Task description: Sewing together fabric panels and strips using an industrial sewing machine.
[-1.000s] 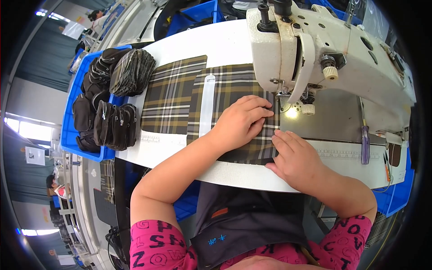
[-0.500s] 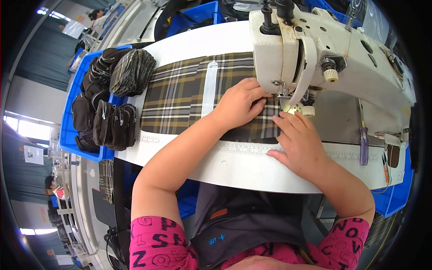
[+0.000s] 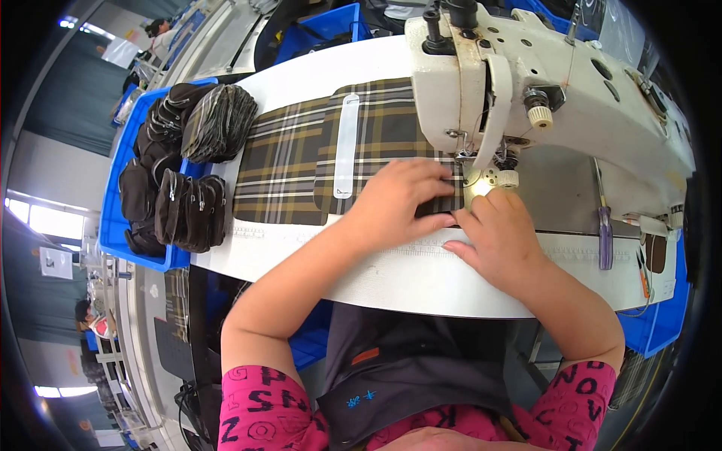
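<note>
My left hand (image 3: 398, 203) lies open on a plaid fabric panel (image 3: 380, 124) with a pale strip (image 3: 345, 150), left of the presser foot (image 3: 462, 156). My right hand (image 3: 500, 240) is open, fingers slightly bent, with fingertips at the panel's lower right edge beside the lit needle plate (image 3: 489, 178). A second plaid panel (image 3: 274, 165) lies underneath on the left. The white sewing machine (image 3: 451, 83) hides the panel's far right corner.
A blue bin (image 3: 113, 225) of dark pouches stands left, another (image 3: 308, 34) behind. A purple-handled screwdriver (image 3: 605, 233) and orange-handled tool (image 3: 644, 282) lie right on the white table (image 3: 391, 286). Other people (image 3: 158, 37) work at far left.
The top panel has moved away from me. My right hand has moved forward with it. My left hand went forward, then came back nearer to me over the last half second.
</note>
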### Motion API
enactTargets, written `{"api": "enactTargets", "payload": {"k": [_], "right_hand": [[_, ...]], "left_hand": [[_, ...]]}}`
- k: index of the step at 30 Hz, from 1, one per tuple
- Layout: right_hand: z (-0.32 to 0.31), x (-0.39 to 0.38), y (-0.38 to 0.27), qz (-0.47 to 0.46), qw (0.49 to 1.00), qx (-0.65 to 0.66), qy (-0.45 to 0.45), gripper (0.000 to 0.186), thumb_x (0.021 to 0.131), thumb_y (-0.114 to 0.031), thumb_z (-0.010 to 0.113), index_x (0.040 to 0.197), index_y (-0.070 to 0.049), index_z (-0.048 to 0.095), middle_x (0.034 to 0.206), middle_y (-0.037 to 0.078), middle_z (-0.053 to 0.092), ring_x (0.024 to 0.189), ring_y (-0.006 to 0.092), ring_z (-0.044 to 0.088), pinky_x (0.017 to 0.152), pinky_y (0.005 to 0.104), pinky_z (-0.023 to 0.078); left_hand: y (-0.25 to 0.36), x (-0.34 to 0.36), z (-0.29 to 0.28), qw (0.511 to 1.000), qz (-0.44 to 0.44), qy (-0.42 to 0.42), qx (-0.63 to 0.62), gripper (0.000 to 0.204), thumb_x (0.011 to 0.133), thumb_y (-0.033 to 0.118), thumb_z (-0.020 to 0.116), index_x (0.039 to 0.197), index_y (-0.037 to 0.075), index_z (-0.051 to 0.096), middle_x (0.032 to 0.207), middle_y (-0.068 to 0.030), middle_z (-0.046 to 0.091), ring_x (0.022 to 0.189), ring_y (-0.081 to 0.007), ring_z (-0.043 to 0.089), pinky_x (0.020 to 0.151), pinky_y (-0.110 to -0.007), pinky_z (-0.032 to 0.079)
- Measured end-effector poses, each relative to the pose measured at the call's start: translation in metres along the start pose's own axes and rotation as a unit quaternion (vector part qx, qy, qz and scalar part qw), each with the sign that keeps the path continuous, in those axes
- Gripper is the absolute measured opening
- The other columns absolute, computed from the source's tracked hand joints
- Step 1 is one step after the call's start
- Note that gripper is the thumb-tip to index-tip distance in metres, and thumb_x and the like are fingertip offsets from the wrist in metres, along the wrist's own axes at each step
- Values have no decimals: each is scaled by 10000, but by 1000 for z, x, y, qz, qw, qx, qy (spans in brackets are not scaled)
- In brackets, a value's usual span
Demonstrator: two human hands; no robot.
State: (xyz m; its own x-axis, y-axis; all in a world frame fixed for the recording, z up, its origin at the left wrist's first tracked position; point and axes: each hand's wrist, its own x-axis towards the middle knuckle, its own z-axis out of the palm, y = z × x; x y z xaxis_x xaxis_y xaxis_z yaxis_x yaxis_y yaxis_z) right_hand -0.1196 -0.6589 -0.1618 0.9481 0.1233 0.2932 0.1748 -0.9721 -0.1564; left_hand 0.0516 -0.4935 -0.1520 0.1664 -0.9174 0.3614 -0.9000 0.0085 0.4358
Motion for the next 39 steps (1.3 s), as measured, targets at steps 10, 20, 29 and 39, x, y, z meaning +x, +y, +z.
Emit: {"api": "enactTargets", "payload": {"k": [10, 20, 29, 39], "right_hand": [[-1, -14, -14, -66, 997, -29, 32, 294, 846, -243, 754, 1058, -39, 747, 744, 21, 638, 767, 211, 602, 711, 369, 458], [-12, -4, 0, -1, 997, -39, 60, 308, 771, -134, 758, 1074, -84, 765, 734, 8, 607, 751, 207, 604, 689, 372, 477], [-12, -6, 5, -26, 999, -34, 0, 352, 794, -136, 746, 1143, -110, 780, 797, 0, 599, 798, 193, 588, 725, 362, 468], [-1, 0, 10, -17, 998, -49, 40, 323, 782, -110, 744, 1101, -85, 787, 795, 14, 595, 790, 211, 588, 716, 370, 460]], "left_hand": [[6, -17, 18, 992, 49, 66, 97, 282, 727, 74, 813, 1001, 110, 754, 1046, -8, 695, 977, -227, 641, 831, -381, 485], [3, -19, 20, 986, 91, 57, 126, 360, 670, 72, 820, 1023, 115, 764, 998, 1, 669, 920, -219, 607, 834, -379, 484], [2, -25, 13, 996, 53, 6, 71, 426, 724, 10, 771, 1135, 123, 780, 1260, -34, 722, 1195, -247, 674, 942, -375, 563], [-11, -16, 7, 998, 27, -6, 51, 432, 759, 27, 753, 1177, 133, 775, 1300, -19, 704, 1206, -235, 676, 919, -328, 607]]}}
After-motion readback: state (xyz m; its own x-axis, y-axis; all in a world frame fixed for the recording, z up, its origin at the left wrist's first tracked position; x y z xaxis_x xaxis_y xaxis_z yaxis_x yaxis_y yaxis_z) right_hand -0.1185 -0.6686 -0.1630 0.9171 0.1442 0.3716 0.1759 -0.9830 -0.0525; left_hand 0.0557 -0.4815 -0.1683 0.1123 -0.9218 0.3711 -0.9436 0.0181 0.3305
